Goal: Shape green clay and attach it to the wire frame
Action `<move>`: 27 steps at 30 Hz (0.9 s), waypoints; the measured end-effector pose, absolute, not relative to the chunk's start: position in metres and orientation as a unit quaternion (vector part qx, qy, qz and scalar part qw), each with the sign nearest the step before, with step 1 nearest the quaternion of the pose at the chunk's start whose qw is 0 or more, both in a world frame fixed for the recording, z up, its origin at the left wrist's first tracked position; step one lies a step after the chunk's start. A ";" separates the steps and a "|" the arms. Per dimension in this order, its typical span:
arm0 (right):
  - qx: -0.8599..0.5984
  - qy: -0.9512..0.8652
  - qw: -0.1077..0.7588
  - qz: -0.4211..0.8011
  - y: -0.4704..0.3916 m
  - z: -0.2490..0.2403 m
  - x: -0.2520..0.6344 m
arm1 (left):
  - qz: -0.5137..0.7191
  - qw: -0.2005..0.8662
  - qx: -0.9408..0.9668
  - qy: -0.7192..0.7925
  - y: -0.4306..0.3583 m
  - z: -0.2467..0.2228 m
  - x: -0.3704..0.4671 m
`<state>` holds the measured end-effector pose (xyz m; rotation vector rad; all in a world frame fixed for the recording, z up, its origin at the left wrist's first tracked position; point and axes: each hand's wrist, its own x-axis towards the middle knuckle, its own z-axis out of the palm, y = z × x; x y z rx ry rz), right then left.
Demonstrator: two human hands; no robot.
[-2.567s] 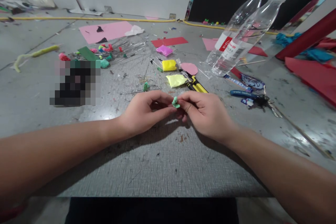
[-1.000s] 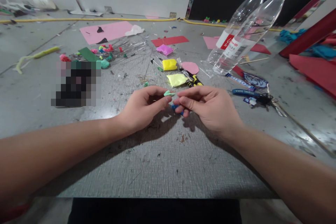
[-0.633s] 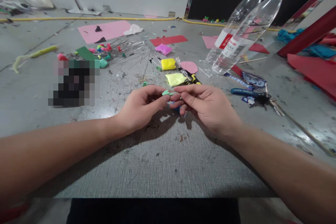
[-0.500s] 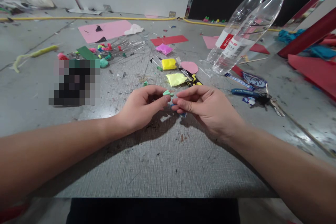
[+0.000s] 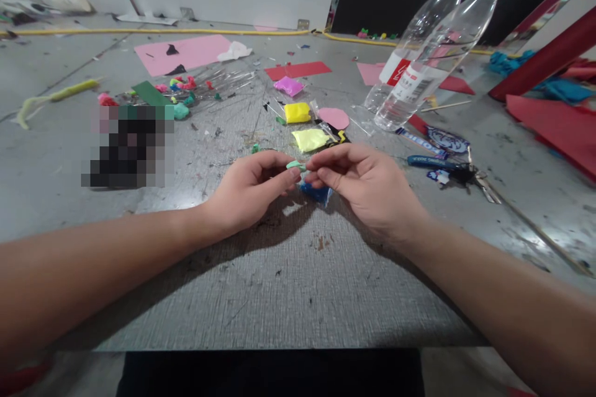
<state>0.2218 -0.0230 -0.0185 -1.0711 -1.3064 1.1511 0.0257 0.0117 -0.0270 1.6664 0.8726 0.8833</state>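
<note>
A small piece of light green clay [image 5: 295,165] is pinched between the thumb and fingers of my left hand [image 5: 261,189]. My right hand [image 5: 361,183] meets it from the right, its thumb and fingertips pressed together at the clay's right end. Beneath my fingers a blue packet [image 5: 317,193] lies on the grey table [image 5: 279,298]. Just beyond my hands are a pale yellow packet [image 5: 310,140], a bright yellow packet [image 5: 297,113] and a pink paper oval [image 5: 334,118]. A purple packet [image 5: 288,85] lies farther back.
Two clear bottles [image 5: 410,90] stand at the back right, with a keyring and blue strap [image 5: 433,162] nearer. Left are a blurred dark object [image 5: 125,152], green paper [image 5: 151,94] and clay-tipped sticks. Pink [image 5: 181,54] and red paper [image 5: 298,70] lie behind.
My right hand has shifted slightly left and up, its fingers now at the green clay. More of the blue packet shows beneath. The whole view has shifted slightly.
</note>
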 end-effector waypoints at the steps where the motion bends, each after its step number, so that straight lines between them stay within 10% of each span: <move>1: -0.437 -0.539 0.524 0.494 -0.023 -0.019 0.221 | 0.365 0.506 0.691 0.365 0.012 -0.027 0.026; 27: -0.454 -0.566 0.498 0.474 -0.034 -0.010 0.220 | 0.394 0.529 0.656 0.367 0.010 -0.024 0.030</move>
